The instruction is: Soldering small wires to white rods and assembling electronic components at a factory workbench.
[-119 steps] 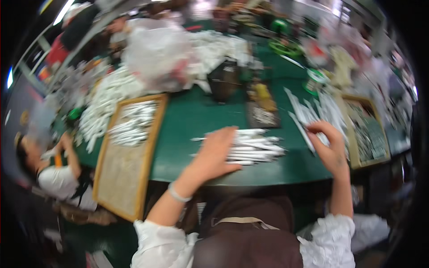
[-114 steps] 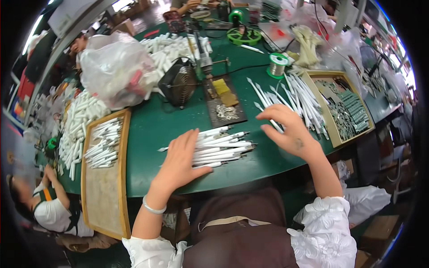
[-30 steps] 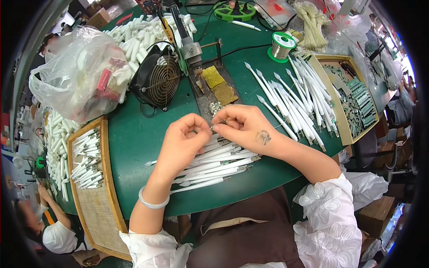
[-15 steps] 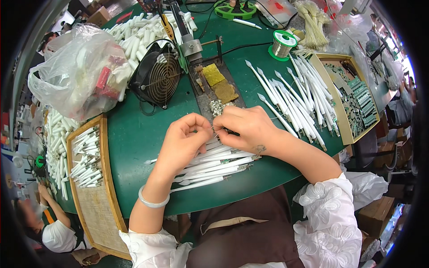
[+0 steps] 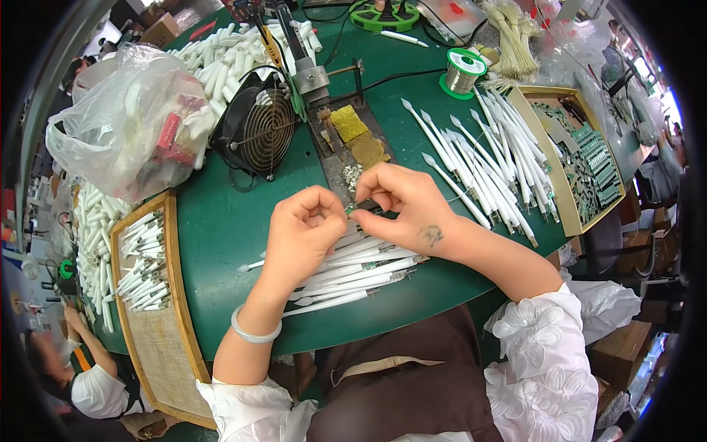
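Note:
My left hand [image 5: 305, 228] is closed in a pinch, thumb against forefinger, on a small green circuit board [image 5: 349, 210]. Facing it, my right hand [image 5: 405, 202] has its thumb tip close by the board, with the forefinger lifted apart from the thumb. Under both hands lies a row of slim white sticks [image 5: 353, 278], with pointed tips at the left and bits of circuit board at the right ends. Just beyond my fingers is a dark soldering base [image 5: 339, 158] with a yellow sponge [image 5: 349, 123] and a heap of solder scraps [image 5: 352, 177].
A black fan [image 5: 258, 129] and a plastic bag [image 5: 110, 118] stand left. A wooden-framed tray [image 5: 184, 287] holds more sticks. To the right are a solder spool [image 5: 464, 72], a pile of white sticks [image 5: 486, 162] and a box [image 5: 560, 193] of circuit boards. Another person works far left.
My right hand has opened its pinch, the forefinger rising away from the thumb. The small green board now shows at my left fingertips. My left hand stays nearly in place.

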